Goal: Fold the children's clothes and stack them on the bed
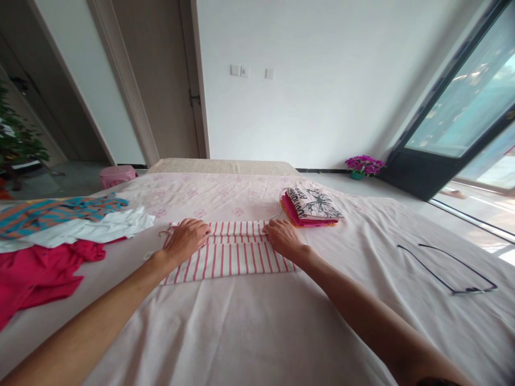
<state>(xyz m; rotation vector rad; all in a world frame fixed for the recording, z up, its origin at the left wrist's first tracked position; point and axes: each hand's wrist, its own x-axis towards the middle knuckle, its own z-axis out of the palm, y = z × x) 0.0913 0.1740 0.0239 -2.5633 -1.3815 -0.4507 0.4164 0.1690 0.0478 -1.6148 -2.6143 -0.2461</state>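
Note:
A white garment with red stripes [233, 260] lies folded into a wide, low strip on the bed sheet, with a thin tie or cord at its left end. My left hand [187, 239] is at the left part of the strip, its fingers curled over the folded upper edge. At the right end, my right hand [284, 237] grips the same edge, fingers bent and their tips partly hidden. Just beyond my right hand sits a stack of folded clothes [316, 206], a white printed piece on top of pink and orange ones.
Loose clothes lie at the left: a blue-and-orange striped piece [60, 213], a white one [84, 231] and a red one [38, 276]. Eyeglasses [472, 291] rest on the sheet [249, 332] at the right. Beyond the bed stand a pink stool [118, 176] and purple flowers [364, 165].

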